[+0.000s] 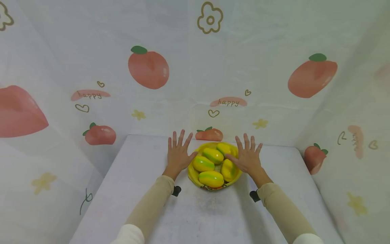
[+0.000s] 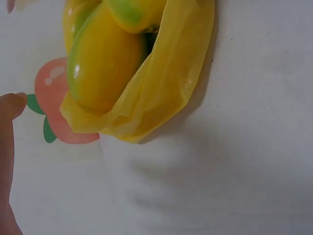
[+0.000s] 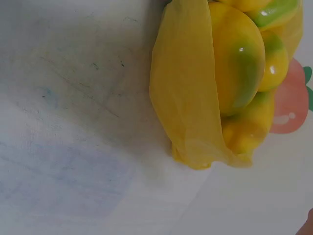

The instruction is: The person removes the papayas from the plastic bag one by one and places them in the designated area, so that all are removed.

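Observation:
Several yellow mangoes with green streaks (image 1: 211, 179) lie in a rolled-down yellow plastic bag (image 1: 192, 176) near the far edge of the table. My left hand (image 1: 178, 156) is at the bag's left side, fingers spread and straight. Over the right side is my right hand (image 1: 250, 160), also spread, its thumb in front of part of a mango. Neither hand holds anything; whether they touch the bag, I cannot tell. The left wrist view shows the bag's thin wall (image 2: 168, 81) around glossy mangoes (image 2: 105, 61). From the right wrist, the bag wall (image 3: 183, 83) partly covers a mango (image 3: 239, 63).
A white table (image 1: 122, 203) stands against cloth walls (image 1: 189, 67) printed with red fruit, flowers and "happy" labels. The walls close in the back, left and right. Small black pieces (image 1: 176, 191) sit at the wrists.

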`<state>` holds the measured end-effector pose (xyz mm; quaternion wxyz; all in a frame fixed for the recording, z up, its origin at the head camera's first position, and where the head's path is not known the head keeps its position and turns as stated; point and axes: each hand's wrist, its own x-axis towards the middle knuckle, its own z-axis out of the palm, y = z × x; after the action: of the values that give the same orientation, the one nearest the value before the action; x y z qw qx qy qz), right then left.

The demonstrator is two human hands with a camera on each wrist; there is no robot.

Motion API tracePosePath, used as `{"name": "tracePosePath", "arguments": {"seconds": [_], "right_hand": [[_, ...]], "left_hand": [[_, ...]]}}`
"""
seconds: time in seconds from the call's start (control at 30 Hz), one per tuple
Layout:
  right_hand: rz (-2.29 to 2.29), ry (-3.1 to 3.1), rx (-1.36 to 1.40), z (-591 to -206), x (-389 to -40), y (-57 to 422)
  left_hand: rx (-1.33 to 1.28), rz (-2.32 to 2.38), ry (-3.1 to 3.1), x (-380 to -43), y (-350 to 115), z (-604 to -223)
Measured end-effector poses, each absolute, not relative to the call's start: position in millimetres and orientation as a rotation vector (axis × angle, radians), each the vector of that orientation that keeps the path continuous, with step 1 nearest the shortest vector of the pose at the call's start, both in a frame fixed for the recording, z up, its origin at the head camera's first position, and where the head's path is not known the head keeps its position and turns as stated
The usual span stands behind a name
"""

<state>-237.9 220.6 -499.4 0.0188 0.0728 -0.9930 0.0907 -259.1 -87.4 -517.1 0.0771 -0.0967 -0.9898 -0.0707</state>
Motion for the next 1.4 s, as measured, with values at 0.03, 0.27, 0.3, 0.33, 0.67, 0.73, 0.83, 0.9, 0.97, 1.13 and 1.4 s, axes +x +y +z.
{"name": "tracePosePath", "arguments": {"seconds": [0.03,0.27,0.3,0.33,0.67,0.73,0.83,0.9,0.97,1.13,1.4], "right_hand": [[0.28,-3.083,0.232,-500,-238,220],[0.28,-3.061,0.275,-504,-234,218],[0.285,-3.055,0.281,-505,-233,218],[0.287,-3.047,0.289,-505,-231,217],[0.376,-3.001,0.391,-507,-222,212],[0.415,-3.003,0.415,-507,-220,210],[0.465,-3.013,0.458,-507,-216,206],[0.487,-3.022,0.481,-506,-213,203],[0.513,-3.027,0.513,-506,-210,200],[0.55,-3.006,0.595,-509,-207,198],[0.625,-3.019,0.655,-514,-202,194]], "left_hand": [[-0.291,-0.23,-2.956,-259,-88,-518],[-0.291,-0.311,-2.946,-255,-92,-525],[-0.29,-0.32,-2.946,-255,-93,-525],[-0.289,-0.334,-2.947,-254,-93,-526],[-0.256,-0.466,-2.973,-246,-96,-529],[-0.25,-0.511,-2.966,-245,-96,-531],[-0.238,-0.577,-2.951,-243,-96,-532],[-0.231,-0.622,-2.948,-242,-96,-533],[-0.221,-0.667,-2.957,-242,-96,-535],[-0.212,-0.862,-2.963,-241,-96,-540],[-0.199,-1.178,-2.917,-240,-97,-553]]}}
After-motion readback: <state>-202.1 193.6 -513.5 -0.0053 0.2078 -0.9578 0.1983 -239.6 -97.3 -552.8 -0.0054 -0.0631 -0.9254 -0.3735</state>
